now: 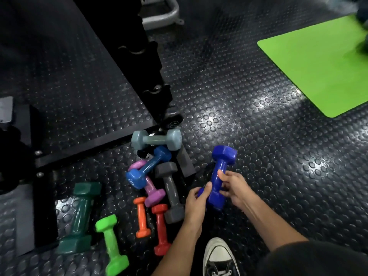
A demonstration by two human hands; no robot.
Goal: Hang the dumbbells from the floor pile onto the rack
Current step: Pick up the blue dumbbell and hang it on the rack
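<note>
Both hands, left hand (197,198) and right hand (234,186), fingers closed round the blue dumbbell (220,176), hold it clear of the floor pile (155,180), likely for carrying to the rack (151,62).

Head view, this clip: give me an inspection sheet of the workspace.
Surface: black studded rubber floor, glare patches.
Job's things: dark blue dumbbell lifted in both hands; eight more on the floor: grey-blue, blue, purple, grey, orange, red, light green, dark green. Black rack stands behind the pile.
Clutter: green mat at right.
Grippers: left hand on the dumbbell's lower end, right hand on its handle.
Cables: nothing seen.
Surroundings: grey metal frame at top; person's sneaker below.
</note>
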